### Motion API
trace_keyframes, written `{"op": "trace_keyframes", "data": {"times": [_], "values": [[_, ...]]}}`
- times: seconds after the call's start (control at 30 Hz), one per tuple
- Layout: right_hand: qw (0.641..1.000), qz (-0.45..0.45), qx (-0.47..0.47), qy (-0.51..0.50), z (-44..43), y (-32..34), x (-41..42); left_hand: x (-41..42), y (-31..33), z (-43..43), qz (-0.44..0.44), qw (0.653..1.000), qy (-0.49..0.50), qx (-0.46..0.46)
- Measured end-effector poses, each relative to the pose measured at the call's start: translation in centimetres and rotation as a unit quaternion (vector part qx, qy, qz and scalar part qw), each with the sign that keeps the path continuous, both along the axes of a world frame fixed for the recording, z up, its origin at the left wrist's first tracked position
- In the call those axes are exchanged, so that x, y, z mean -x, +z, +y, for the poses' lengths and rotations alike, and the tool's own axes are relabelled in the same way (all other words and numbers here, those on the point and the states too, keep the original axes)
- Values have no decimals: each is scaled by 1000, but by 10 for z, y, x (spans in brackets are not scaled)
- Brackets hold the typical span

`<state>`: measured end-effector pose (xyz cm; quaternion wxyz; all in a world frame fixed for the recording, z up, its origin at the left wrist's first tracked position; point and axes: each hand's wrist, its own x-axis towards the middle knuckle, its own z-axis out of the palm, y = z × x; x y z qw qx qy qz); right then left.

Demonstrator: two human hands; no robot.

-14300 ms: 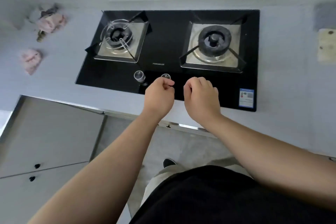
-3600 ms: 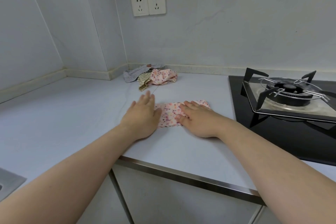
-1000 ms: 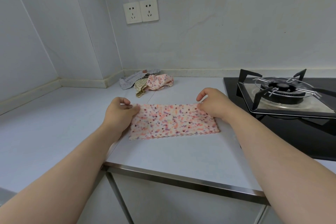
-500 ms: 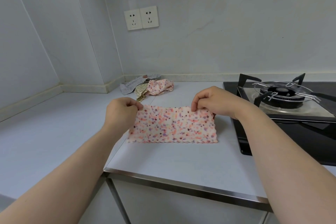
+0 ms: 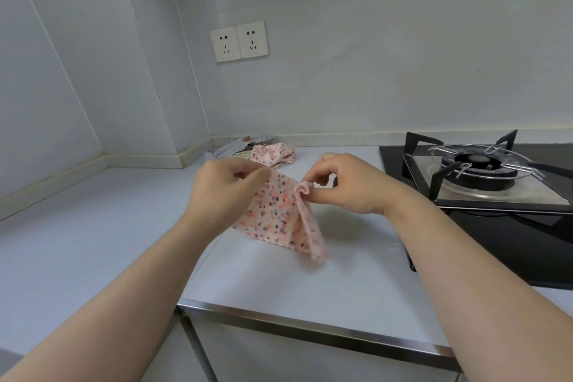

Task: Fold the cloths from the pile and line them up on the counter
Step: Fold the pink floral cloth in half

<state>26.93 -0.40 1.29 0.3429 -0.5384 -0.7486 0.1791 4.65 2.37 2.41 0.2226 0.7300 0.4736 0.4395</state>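
Observation:
A pink cloth with coloured speckles [image 5: 277, 217] hangs in the air above the white counter [image 5: 310, 282]. My left hand [image 5: 223, 192] pinches its upper left corner. My right hand [image 5: 347, 186] pinches the bunched top edge on the right. The cloth sags between them and its lower right corner droops close to the counter. The pile of cloths [image 5: 260, 152] lies at the back by the wall corner, with a pink speckled one on top and grey and checked ones under it, partly hidden behind my left hand.
A black gas hob [image 5: 496, 195] with a metal pan support takes up the right side, close to my right forearm. Two wall sockets [image 5: 238, 42] sit above the pile. The counter's metal front edge [image 5: 310, 326] runs below my arms.
Both hands have lifted the cloth off the counter and come closer together. The cloth, stretched flat half a second ago, now sags and bunches at my right hand.

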Motion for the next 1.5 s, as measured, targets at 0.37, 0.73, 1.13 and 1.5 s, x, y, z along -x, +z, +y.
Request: {"op": "trace_keyframes", "data": {"times": [0.37, 0.73, 1.13, 1.5], "values": [[988, -32, -151, -16, -1, -5, 24, -4, -3, -5, 65, 989, -89, -94], [997, 14, -66, 36, -6, -3, 24, 6, -1, 11, -153, 987, -48, 2], [970, 208, -38, 118, -11, 2, 31, 13, -11, 26, -246, 953, -68, 166], [948, -97, -290, -91, -5, -16, 40, 9, -14, 27, -106, 993, -36, 24]]}}
